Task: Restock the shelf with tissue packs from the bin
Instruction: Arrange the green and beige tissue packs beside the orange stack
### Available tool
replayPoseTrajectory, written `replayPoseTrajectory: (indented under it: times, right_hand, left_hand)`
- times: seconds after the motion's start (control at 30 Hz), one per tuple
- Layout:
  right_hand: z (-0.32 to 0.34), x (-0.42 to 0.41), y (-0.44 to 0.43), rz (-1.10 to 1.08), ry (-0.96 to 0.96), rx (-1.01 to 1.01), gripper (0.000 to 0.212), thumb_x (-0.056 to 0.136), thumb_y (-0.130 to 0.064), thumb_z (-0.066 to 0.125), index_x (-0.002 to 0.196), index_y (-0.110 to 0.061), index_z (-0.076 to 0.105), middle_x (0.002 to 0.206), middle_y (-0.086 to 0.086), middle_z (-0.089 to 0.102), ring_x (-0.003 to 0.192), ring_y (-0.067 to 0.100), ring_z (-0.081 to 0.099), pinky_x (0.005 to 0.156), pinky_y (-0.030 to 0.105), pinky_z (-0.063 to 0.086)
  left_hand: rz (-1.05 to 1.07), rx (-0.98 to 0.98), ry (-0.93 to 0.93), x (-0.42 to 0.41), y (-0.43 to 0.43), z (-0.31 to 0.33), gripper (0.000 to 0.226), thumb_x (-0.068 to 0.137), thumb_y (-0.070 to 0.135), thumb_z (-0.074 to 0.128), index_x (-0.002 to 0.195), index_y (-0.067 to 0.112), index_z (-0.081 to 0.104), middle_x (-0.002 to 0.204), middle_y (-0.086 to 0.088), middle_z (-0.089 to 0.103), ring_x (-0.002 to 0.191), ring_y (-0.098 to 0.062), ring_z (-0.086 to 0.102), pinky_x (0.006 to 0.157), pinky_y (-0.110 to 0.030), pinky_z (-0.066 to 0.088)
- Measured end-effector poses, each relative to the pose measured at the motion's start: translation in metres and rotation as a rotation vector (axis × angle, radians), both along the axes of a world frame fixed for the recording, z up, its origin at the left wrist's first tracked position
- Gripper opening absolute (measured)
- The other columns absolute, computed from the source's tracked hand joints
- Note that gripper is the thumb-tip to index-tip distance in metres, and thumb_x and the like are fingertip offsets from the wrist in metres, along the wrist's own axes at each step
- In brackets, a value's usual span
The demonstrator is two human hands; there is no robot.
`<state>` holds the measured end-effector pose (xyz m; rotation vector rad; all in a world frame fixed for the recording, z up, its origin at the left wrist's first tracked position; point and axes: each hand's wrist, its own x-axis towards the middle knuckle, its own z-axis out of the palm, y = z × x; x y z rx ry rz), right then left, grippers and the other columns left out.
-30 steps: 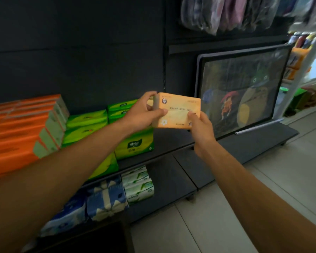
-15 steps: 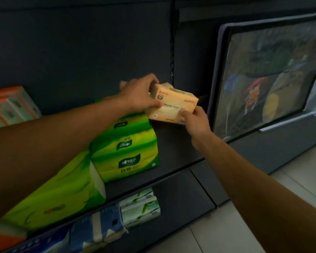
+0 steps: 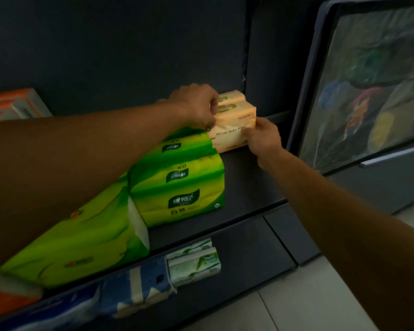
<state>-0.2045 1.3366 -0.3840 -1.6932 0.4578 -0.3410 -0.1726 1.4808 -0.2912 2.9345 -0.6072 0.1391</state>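
Tissue pack (image 3: 227, 139) on the shelf (image 3: 249, 182), a second pack (image 3: 233, 96) behind at 12 o'clock; left hand (image 3: 194, 103) pinches its 9 o'clock corner, right hand (image 3: 263, 137) its 3 o'clock edge.

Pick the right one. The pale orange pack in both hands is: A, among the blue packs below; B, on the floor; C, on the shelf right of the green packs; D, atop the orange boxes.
C: left hand and right hand hold the pale orange pack on the shelf, beside the green packs.
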Motion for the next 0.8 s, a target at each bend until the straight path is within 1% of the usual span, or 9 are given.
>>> replayPoseTrajectory:
  times: [0.13,0.27,0.33,0.4,0.47,0.5,0.6,0.67,0.8]
  right_hand:
    - [-0.001,-0.001,-0.005,-0.108,0.046,0.142,0.032,0.085,-0.017,0.070,0.117,-0.014,0.065,0.106,0.002,0.062,0.094,0.015,0.056,0.081,0.025,0.046]
    - [-0.007,-0.012,-0.011,-0.203,0.079,0.145,0.026,0.085,-0.023,0.072,0.109,-0.014,0.066,0.102,0.002,0.061,0.090,0.013,0.054,0.079,0.025,0.046]
    - [-0.007,-0.023,-0.012,-0.206,0.096,0.150,0.019,0.085,-0.023,0.071,0.102,-0.015,0.067,0.101,0.001,0.064,0.091,0.015,0.057,0.081,0.026,0.049]
    - [-0.005,-0.032,-0.012,-0.139,0.096,0.202,0.010,0.083,-0.023,0.073,0.088,-0.017,0.067,0.098,0.005,0.068,0.095,0.021,0.064,0.089,0.035,0.054]
    - [0.002,-0.042,-0.012,-0.049,0.078,0.247,0.006,0.084,-0.017,0.070,0.082,-0.017,0.065,0.097,0.009,0.069,0.099,0.025,0.066,0.091,0.038,0.055]
    - [0.006,-0.047,-0.012,-0.017,0.076,0.252,0.005,0.086,-0.013,0.068,0.083,-0.015,0.065,0.099,0.010,0.068,0.101,0.025,0.065,0.091,0.035,0.054]
    - [0.023,-0.066,-0.006,0.056,0.026,0.260,0.006,0.089,-0.007,0.063,0.095,-0.009,0.063,0.110,0.014,0.066,0.108,0.025,0.062,0.093,0.033,0.051]
    - [0.034,-0.084,-0.002,0.117,0.006,0.234,0.010,0.092,-0.008,0.061,0.102,-0.008,0.061,0.112,0.015,0.064,0.112,0.027,0.061,0.096,0.034,0.049]
    - [0.054,-0.127,0.000,0.221,0.015,0.138,0.014,0.095,-0.014,0.058,0.108,-0.008,0.061,0.121,0.019,0.062,0.118,0.029,0.057,0.101,0.038,0.046]
  left_hand:
    - [0.044,-0.037,-0.007,-0.002,-0.003,-0.001,0.025,0.063,0.023,0.080,0.073,0.029,0.058,0.097,0.007,0.061,0.094,-0.020,0.056,0.071,-0.029,0.040]
    - [0.015,-0.031,-0.007,-0.008,-0.002,-0.005,0.017,0.072,0.026,0.074,0.082,0.028,0.059,0.101,0.005,0.061,0.098,-0.021,0.056,0.072,-0.029,0.040]
    - [-0.026,-0.044,0.009,-0.015,0.000,-0.006,0.015,0.081,0.029,0.066,0.095,0.028,0.062,0.108,0.002,0.061,0.105,-0.023,0.056,0.076,-0.028,0.041]
    - [-0.040,-0.053,0.014,-0.023,0.005,-0.006,0.024,0.086,0.033,0.060,0.109,0.027,0.063,0.119,-0.003,0.060,0.112,-0.025,0.054,0.084,-0.028,0.042]
    - [-0.042,-0.069,0.034,-0.034,0.008,-0.005,0.028,0.087,0.034,0.058,0.115,0.028,0.061,0.124,-0.003,0.059,0.117,-0.026,0.051,0.096,-0.033,0.042]
    - [-0.054,-0.116,0.076,-0.041,0.009,-0.004,0.027,0.088,0.033,0.058,0.114,0.029,0.062,0.123,-0.002,0.059,0.116,-0.024,0.052,0.097,-0.032,0.042]
    - [-0.097,-0.332,0.244,-0.066,0.009,0.003,0.020,0.092,0.025,0.058,0.111,0.022,0.065,0.115,0.000,0.062,0.101,-0.013,0.056,0.080,-0.019,0.039]
    - [-0.115,-0.386,0.249,-0.082,0.009,0.011,0.020,0.093,0.022,0.057,0.111,0.019,0.066,0.111,0.001,0.062,0.098,-0.011,0.056,0.077,-0.017,0.037]
    - [-0.144,-0.447,0.238,-0.113,0.008,0.027,0.020,0.093,0.020,0.055,0.109,0.017,0.068,0.111,-0.002,0.067,0.105,-0.016,0.060,0.091,-0.027,0.045]
